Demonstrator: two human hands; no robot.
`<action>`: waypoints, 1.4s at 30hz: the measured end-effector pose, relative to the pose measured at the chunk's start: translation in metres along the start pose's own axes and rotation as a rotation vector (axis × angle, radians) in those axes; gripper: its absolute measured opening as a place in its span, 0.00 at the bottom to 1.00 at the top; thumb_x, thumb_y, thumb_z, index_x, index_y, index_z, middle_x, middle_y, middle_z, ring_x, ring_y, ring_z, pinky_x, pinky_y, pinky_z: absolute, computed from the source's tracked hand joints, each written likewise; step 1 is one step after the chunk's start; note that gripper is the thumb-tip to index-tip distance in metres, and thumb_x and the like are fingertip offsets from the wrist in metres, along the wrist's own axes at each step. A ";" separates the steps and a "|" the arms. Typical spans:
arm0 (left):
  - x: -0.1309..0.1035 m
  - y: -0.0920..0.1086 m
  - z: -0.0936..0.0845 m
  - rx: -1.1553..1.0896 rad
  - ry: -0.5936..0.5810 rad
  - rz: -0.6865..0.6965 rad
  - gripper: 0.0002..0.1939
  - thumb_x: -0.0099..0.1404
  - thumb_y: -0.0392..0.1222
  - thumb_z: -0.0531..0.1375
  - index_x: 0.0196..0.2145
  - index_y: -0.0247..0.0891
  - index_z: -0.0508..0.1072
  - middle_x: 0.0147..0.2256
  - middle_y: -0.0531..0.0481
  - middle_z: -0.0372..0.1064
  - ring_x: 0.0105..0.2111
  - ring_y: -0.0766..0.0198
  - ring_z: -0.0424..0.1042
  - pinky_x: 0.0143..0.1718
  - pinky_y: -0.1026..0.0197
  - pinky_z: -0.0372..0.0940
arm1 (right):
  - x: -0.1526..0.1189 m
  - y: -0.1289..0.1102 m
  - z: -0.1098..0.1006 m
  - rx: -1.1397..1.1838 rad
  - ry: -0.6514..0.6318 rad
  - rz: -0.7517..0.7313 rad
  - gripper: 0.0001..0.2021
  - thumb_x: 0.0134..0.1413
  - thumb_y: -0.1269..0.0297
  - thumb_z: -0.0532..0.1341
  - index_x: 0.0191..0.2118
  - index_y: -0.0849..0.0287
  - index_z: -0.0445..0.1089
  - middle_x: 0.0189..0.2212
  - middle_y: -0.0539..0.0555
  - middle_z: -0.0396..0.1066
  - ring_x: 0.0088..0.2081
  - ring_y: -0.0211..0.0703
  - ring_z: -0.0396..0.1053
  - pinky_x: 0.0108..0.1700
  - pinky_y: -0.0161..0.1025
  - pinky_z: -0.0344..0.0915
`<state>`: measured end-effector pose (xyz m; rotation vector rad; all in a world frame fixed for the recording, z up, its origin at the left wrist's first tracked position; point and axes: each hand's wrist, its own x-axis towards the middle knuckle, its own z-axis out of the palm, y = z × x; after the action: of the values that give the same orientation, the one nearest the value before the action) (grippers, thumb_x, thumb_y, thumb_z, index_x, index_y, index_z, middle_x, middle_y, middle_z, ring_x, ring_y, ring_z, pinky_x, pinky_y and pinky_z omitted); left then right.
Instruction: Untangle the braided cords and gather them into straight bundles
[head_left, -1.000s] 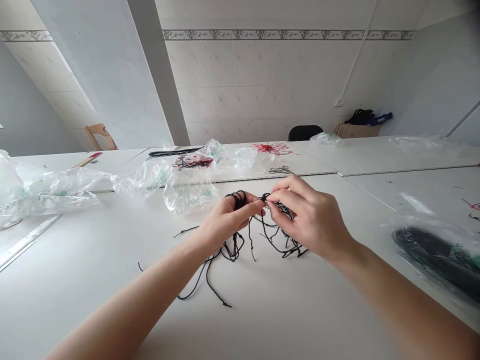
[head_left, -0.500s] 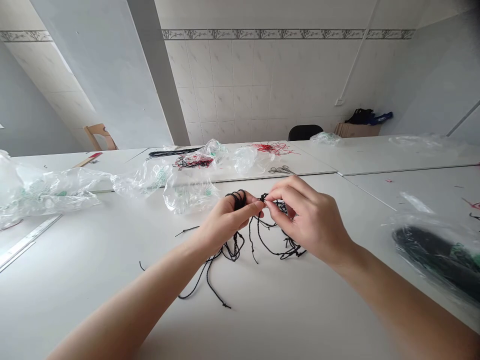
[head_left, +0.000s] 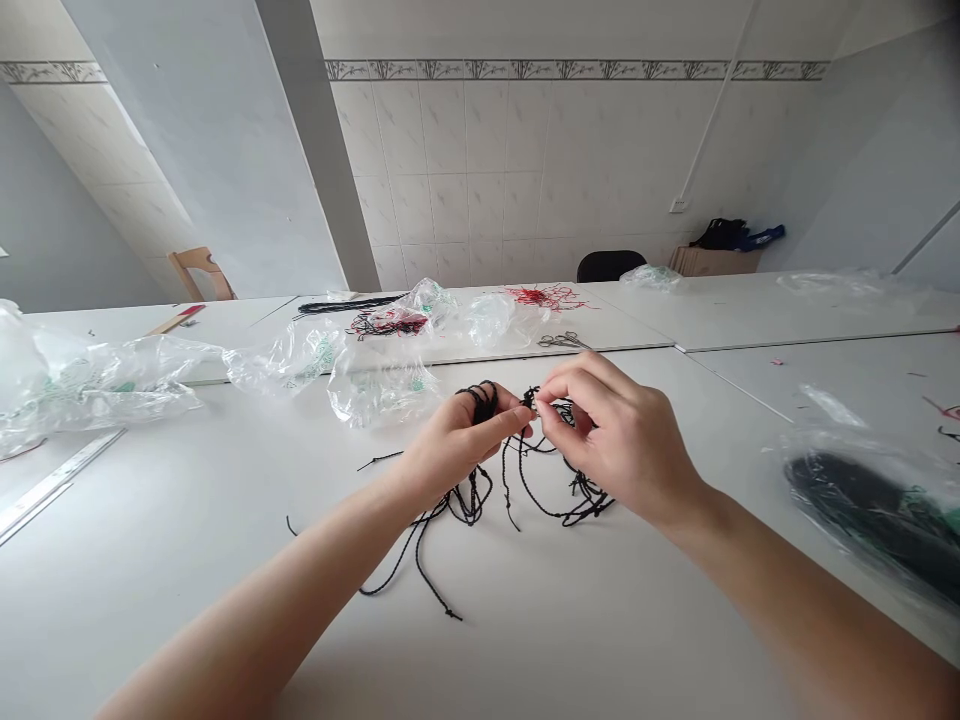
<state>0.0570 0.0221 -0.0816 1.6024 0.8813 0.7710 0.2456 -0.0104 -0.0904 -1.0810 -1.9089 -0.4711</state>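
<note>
Thin braided black cord (head_left: 429, 570) is gathered in my left hand (head_left: 469, 430), which is closed with several loops wrapped over its fingers. Loose ends of that cord trail below the hand onto the table, one ending in a small knot. My right hand (head_left: 615, 430) pinches at a knotted part of the black cord (head_left: 529, 396), its fingertips almost meeting my left thumb. Exactly what lies between the right fingertips is too small to make out. More tangled cord (head_left: 589, 505) hangs below and behind the right hand.
Crumpled clear plastic bags (head_left: 285, 360) lie at left and centre. Scissors (head_left: 564, 341), red cords (head_left: 544, 297) and black cords (head_left: 345, 305) rest on the far table. A bagged black bundle (head_left: 870, 510) sits at right, a metal ruler (head_left: 60, 483) at left.
Both hands stay close together at the same spot. The left hand and its cord have shifted very slightly right, and the right fingertips have moved a little at the knot.
</note>
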 end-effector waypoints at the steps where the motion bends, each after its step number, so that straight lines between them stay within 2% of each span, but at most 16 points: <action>1: 0.000 0.000 -0.001 0.025 0.025 0.006 0.13 0.68 0.52 0.63 0.36 0.39 0.71 0.27 0.55 0.60 0.23 0.70 0.49 0.26 0.60 0.44 | 0.000 0.001 0.000 -0.005 -0.006 -0.006 0.06 0.62 0.71 0.59 0.33 0.59 0.68 0.35 0.50 0.75 0.21 0.29 0.59 0.23 0.34 0.55; 4: 0.002 0.000 -0.004 0.098 0.107 0.040 0.13 0.67 0.52 0.64 0.41 0.39 0.74 0.32 0.52 0.66 0.25 0.69 0.54 0.26 0.61 0.48 | 0.000 0.003 0.000 -0.019 -0.022 -0.015 0.06 0.62 0.71 0.58 0.33 0.58 0.69 0.35 0.49 0.76 0.21 0.30 0.60 0.24 0.34 0.55; 8: 0.003 0.000 -0.007 0.187 0.164 0.082 0.13 0.67 0.52 0.63 0.36 0.39 0.75 0.28 0.53 0.65 0.24 0.69 0.55 0.25 0.60 0.50 | 0.000 0.002 -0.001 -0.029 -0.021 -0.014 0.07 0.62 0.71 0.59 0.33 0.58 0.70 0.35 0.49 0.76 0.22 0.30 0.64 0.24 0.34 0.56; 11: 0.004 -0.002 -0.007 0.202 0.186 0.134 0.11 0.67 0.50 0.63 0.36 0.39 0.76 0.29 0.53 0.67 0.25 0.69 0.57 0.26 0.61 0.52 | 0.000 0.000 -0.002 -0.031 -0.037 -0.021 0.07 0.63 0.71 0.59 0.33 0.59 0.71 0.35 0.49 0.77 0.23 0.30 0.65 0.25 0.34 0.57; 15: 0.004 -0.002 -0.008 0.216 0.183 0.152 0.08 0.67 0.46 0.63 0.35 0.39 0.76 0.32 0.51 0.71 0.27 0.69 0.60 0.27 0.63 0.55 | 0.000 0.001 -0.003 -0.017 -0.034 -0.038 0.06 0.62 0.70 0.60 0.33 0.58 0.71 0.36 0.48 0.77 0.22 0.30 0.64 0.24 0.34 0.57; 18: 0.003 0.000 -0.009 0.241 0.156 0.138 0.07 0.67 0.42 0.62 0.34 0.38 0.77 0.33 0.51 0.73 0.24 0.71 0.57 0.25 0.63 0.53 | 0.000 0.002 -0.004 0.012 -0.042 -0.026 0.05 0.62 0.70 0.60 0.33 0.58 0.71 0.36 0.48 0.77 0.21 0.29 0.62 0.24 0.34 0.57; 21: 0.002 0.002 -0.010 0.255 0.144 0.137 0.07 0.66 0.43 0.62 0.34 0.38 0.77 0.32 0.51 0.73 0.22 0.71 0.54 0.24 0.63 0.51 | 0.001 0.002 -0.005 0.038 -0.069 -0.003 0.06 0.62 0.70 0.60 0.32 0.58 0.71 0.36 0.47 0.76 0.20 0.29 0.60 0.24 0.34 0.57; 24: 0.002 0.002 -0.011 0.259 0.139 0.140 0.08 0.66 0.44 0.62 0.33 0.38 0.76 0.32 0.51 0.73 0.24 0.70 0.56 0.25 0.63 0.53 | 0.001 0.001 -0.004 0.073 -0.094 0.023 0.05 0.62 0.69 0.60 0.33 0.58 0.70 0.37 0.47 0.76 0.20 0.28 0.60 0.23 0.34 0.57; 31: 0.002 0.001 -0.006 0.293 0.142 0.180 0.05 0.63 0.38 0.59 0.29 0.38 0.72 0.28 0.53 0.67 0.26 0.69 0.59 0.28 0.63 0.56 | 0.002 -0.002 -0.003 0.153 -0.104 0.079 0.07 0.62 0.70 0.59 0.31 0.59 0.67 0.34 0.48 0.73 0.20 0.28 0.60 0.24 0.34 0.57; 37: 0.002 0.000 -0.005 0.257 0.156 0.201 0.04 0.63 0.36 0.58 0.30 0.38 0.71 0.30 0.53 0.67 0.26 0.70 0.59 0.28 0.64 0.55 | 0.002 -0.004 -0.003 0.185 -0.117 0.116 0.07 0.62 0.70 0.59 0.31 0.58 0.67 0.34 0.49 0.72 0.21 0.29 0.60 0.25 0.35 0.57; 39: 0.002 0.001 -0.005 0.238 0.148 0.181 0.05 0.65 0.38 0.58 0.31 0.38 0.71 0.27 0.54 0.64 0.24 0.70 0.55 0.25 0.63 0.52 | 0.002 -0.001 -0.005 0.276 -0.156 0.171 0.06 0.61 0.69 0.59 0.31 0.58 0.67 0.35 0.49 0.72 0.23 0.31 0.62 0.27 0.35 0.60; 42: 0.001 0.002 -0.004 0.222 0.097 0.087 0.12 0.70 0.48 0.57 0.33 0.39 0.72 0.21 0.57 0.54 0.20 0.70 0.49 0.22 0.63 0.47 | 0.004 0.004 -0.010 0.455 -0.238 0.305 0.06 0.61 0.68 0.61 0.31 0.57 0.69 0.35 0.49 0.71 0.27 0.33 0.64 0.29 0.35 0.63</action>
<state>0.0547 0.0246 -0.0785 1.8199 1.0003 0.8405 0.2529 -0.0131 -0.0816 -1.1245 -1.8802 0.2649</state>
